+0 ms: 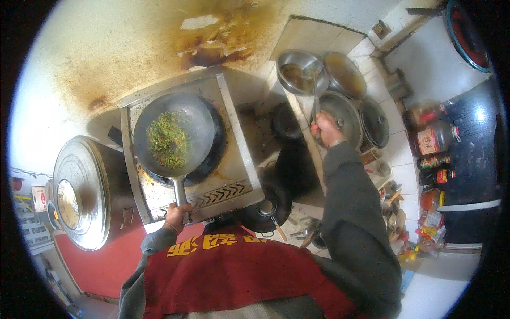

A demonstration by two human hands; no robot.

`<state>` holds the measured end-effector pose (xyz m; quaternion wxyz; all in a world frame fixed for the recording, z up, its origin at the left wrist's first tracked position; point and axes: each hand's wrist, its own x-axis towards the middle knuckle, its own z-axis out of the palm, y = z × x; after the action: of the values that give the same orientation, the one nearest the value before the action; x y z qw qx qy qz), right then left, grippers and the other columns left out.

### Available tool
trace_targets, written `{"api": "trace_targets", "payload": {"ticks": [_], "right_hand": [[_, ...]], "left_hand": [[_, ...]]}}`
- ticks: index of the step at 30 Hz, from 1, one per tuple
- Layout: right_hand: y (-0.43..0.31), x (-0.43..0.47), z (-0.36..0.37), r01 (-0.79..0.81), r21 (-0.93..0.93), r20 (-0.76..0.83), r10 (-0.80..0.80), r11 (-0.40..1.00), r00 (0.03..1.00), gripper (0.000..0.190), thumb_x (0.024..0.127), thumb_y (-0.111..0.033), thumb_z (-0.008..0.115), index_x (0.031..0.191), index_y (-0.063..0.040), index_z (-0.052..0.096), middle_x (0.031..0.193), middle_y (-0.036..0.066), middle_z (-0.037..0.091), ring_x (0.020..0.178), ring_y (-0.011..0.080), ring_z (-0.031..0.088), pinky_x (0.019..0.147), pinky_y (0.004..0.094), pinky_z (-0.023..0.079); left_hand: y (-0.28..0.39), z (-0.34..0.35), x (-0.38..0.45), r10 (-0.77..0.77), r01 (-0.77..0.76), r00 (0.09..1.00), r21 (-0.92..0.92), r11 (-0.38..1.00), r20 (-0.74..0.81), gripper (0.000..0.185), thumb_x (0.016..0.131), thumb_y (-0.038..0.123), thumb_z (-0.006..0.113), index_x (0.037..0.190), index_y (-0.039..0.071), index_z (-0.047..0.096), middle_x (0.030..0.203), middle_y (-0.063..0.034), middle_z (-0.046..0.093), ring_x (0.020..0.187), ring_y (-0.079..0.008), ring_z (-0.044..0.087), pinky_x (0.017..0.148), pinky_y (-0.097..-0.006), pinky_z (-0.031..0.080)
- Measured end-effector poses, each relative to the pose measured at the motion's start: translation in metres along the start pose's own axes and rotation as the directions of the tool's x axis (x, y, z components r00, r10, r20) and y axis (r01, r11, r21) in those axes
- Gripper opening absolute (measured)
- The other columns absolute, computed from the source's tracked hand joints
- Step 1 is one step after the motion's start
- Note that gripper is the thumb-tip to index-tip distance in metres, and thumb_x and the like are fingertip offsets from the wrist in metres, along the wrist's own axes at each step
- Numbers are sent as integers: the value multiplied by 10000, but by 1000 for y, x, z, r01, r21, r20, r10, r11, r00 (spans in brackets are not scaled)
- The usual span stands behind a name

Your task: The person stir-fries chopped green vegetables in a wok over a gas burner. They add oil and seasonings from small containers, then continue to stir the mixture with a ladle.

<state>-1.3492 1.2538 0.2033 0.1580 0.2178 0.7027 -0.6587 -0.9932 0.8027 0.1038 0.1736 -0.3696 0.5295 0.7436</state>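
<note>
My left hand (177, 215) grips the metal handle of a wok (202, 137) over the stove (235, 159). Chopped green food with red bits (169, 139) lies in the wok. At the right, my right hand (328, 127) is closed around the handle of a metal ladle (316, 95). The ladle's bowl end is in a steel bowl (285, 83) that holds brownish liquid. Below that bowl, a round metal pan (350, 119) sits beneath and beside my right hand.
A large lidded steel pot (104, 191) stands left of the stove. A basin of yellowish liquid (346, 75) and a dark lid (374, 121) are on the tiled counter. Bottles (430, 141) line its right side. A dark wok with a wooden-handled strainer (267, 208) is below the stove's right corner.
</note>
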Motion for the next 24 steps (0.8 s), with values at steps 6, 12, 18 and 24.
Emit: {"api": "trace_targets", "payload": {"ticks": [6, 12, 18, 24], "right_hand": [[-9, 24, 15, -61, -34, -12, 60, 998, 998, 152, 979, -135, 428, 1125, -98, 453, 771, 95, 486, 517, 117, 421, 445, 265, 388], [-11, 30, 31, -138, 112, 2, 139, 984, 990, 113, 990, -139, 431, 1074, -63, 432, 765, 97, 491, 522, 113, 424, 421, 254, 371], [-14, 33, 34, -479, 482, 311, 368, 733, 876, 184, 1010, -208, 427, 950, -35, 420, 718, 56, 456, 519, 76, 418, 400, 212, 340], [-13, 19, 22, -596, 495, 539, 314, 632, 781, 319, 1025, -305, 421, 810, -69, 410, 630, -19, 388, 448, 65, 334, 385, 200, 306]], "left_hand": [[5, -6, -1, 499, -635, 771, 543, 550, 396, 56, 720, 15, 605, 748, -30, 588, 674, -156, 599, 546, -268, 579, 521, -355, 466], [9, 6, -5, 39, -39, 999, -1, 999, 15, 101, 707, -6, 608, 791, -48, 574, 652, -156, 579, 544, -274, 582, 511, -362, 469], [2, 2, -1, 124, -129, 991, 100, 987, 51, 110, 716, -2, 597, 811, -54, 581, 653, -161, 577, 545, -270, 591, 493, -358, 471], [0, -1, -2, 132, -134, 989, 32, 990, 69, 47, 728, 5, 582, 738, -41, 582, 661, -156, 589, 596, -265, 616, 536, -344, 479]]}}
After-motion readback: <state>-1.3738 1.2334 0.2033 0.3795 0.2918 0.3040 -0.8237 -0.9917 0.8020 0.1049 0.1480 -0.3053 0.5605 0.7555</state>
